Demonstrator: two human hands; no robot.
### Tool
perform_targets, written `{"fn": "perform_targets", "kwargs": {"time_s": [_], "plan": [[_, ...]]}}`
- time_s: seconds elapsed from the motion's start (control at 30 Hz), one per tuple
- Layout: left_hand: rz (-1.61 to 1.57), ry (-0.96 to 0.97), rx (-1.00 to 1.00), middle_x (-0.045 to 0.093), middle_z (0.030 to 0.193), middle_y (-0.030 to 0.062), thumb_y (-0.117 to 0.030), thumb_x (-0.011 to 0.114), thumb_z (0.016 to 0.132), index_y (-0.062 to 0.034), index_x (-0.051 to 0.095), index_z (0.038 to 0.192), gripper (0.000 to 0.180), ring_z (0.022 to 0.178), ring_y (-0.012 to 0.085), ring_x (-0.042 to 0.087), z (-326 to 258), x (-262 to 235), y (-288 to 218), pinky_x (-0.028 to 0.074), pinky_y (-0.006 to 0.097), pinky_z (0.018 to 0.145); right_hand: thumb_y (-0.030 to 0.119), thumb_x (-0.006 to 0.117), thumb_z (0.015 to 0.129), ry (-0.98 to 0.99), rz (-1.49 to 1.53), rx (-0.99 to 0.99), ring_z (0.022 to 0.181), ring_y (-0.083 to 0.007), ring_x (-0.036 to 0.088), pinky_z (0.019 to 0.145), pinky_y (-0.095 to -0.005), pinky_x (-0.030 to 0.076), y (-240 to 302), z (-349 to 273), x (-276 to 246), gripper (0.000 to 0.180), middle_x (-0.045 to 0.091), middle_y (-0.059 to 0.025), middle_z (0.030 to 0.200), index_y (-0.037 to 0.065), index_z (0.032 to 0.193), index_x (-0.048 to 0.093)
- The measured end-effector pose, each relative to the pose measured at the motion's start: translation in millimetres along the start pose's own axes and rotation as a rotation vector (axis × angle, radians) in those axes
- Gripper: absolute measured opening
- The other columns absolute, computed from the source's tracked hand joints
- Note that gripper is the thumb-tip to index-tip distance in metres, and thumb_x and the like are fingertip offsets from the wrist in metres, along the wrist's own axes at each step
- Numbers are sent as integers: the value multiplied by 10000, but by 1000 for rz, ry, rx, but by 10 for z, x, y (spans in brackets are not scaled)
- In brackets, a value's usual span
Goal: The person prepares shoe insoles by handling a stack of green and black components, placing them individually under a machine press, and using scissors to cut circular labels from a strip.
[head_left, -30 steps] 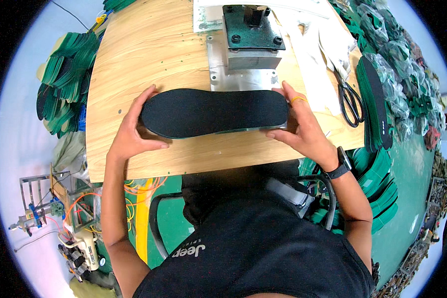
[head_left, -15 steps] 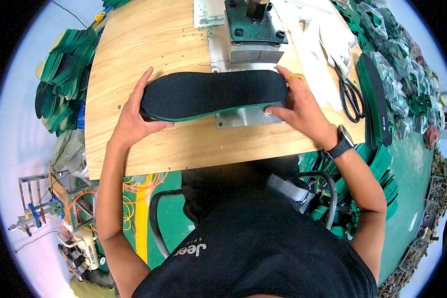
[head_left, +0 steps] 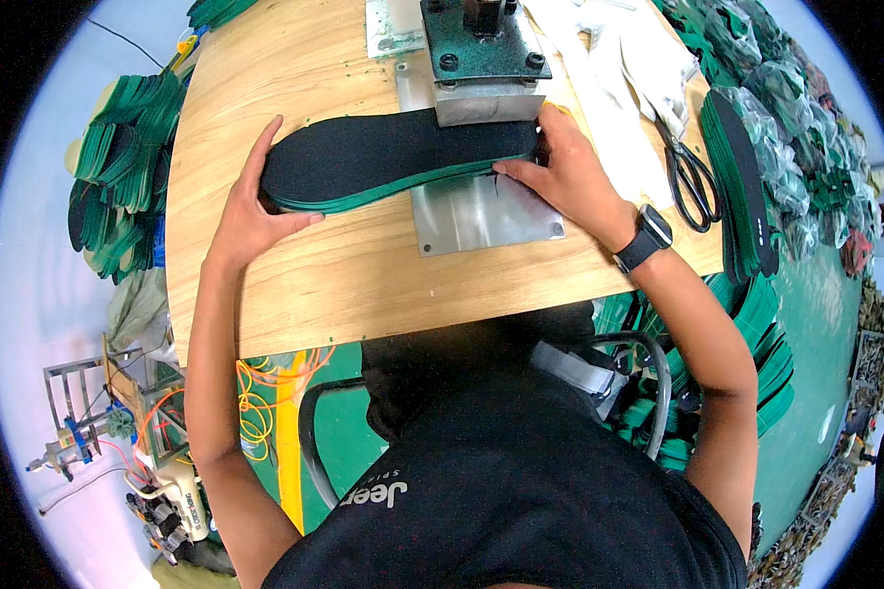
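While the left hand [head_left: 250, 211] grips its rounded end and the right hand [head_left: 565, 177] pinches the other, the black insole [head_left: 393, 157] lies across the metal plate [head_left: 481, 211] under the press [head_left: 486, 59] on the wooden surface [head_left: 363, 285].

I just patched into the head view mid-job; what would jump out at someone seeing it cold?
First, the long black insole with a green underside, lying across the wooden table, its right end under the dark metal press on a steel plate. The left hand cups its left end and the right hand pinches the right end. Green insole stacks crowd the left edge; scissors lie right.
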State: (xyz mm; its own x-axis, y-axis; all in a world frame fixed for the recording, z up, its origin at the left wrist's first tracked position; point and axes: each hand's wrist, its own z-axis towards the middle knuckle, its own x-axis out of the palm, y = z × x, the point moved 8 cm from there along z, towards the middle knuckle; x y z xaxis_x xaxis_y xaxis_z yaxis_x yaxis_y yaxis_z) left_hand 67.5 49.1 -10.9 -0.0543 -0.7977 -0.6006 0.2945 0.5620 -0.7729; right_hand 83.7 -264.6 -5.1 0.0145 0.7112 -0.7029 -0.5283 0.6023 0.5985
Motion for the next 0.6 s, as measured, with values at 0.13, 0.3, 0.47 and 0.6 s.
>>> {"fn": "perform_targets", "kwargs": {"time_s": [0.13,0.3,0.47,0.6], "plan": [[52,6,26,556,1254,147,-162,875,495,-115,271,1479,1155,1167,262,545,40,5,17,402,359,1029,130,778,688,1,-12,34,975,-372,521,843,-406,440,-44,2,-9,651,566,-227,1019,-59,1227,466],[-98,-15,67,423,1395,181,-298,867,545,-87,234,1484,1153,1305,295,402,-73,-37,27,294,412,1093,87,697,764,-90,61,7,956,-288,544,806,-344,457,8,-164,-191,604,592,-170,1039,-5,1306,447],[-73,-304,129,451,1362,175,-372,665,820,-52,301,1444,790,1278,270,434,-509,-501,-107,358,409,1029,47,662,795,-271,-223,4,891,-260,567,786,-336,457,15,-484,-959,420,631,-110,1002,15,1200,555],[-196,-342,13,581,1127,99,-117,543,917,-20,538,1192,292,1052,174,552,-729,-348,-374,436,295,894,62,639,796,-192,-375,-4,873,-339,563,780,-410,457,-227,-481,-941,160,601,-167,896,-7,940,635]]}}
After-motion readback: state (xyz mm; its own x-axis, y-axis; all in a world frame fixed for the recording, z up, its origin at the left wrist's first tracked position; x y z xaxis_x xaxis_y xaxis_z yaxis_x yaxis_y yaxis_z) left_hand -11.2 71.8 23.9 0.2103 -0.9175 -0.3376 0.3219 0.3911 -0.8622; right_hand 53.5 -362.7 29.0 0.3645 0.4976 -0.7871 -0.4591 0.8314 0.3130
